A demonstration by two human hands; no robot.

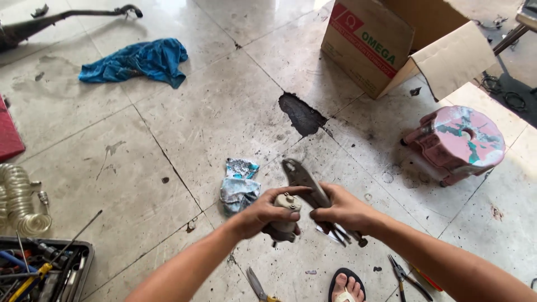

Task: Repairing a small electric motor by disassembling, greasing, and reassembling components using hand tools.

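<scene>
My left hand (262,211) grips a small beige-and-dark cylindrical part (286,215), held upright above the floor. My right hand (342,210) is closed around the handles of large grey pliers (305,180), whose jaws point up and away, right beside the part. A dirty blue-white rag (239,186) lies on the tiles just left of my hands.
A tool tray (42,268) sits at the bottom left beside a coiled clear hose (19,201). A blue cloth (137,60) lies far left, a cardboard box (372,45) far right, a pink stool (456,142) at right. Pliers (405,277) and snips (257,285) lie near my sandalled foot (347,285).
</scene>
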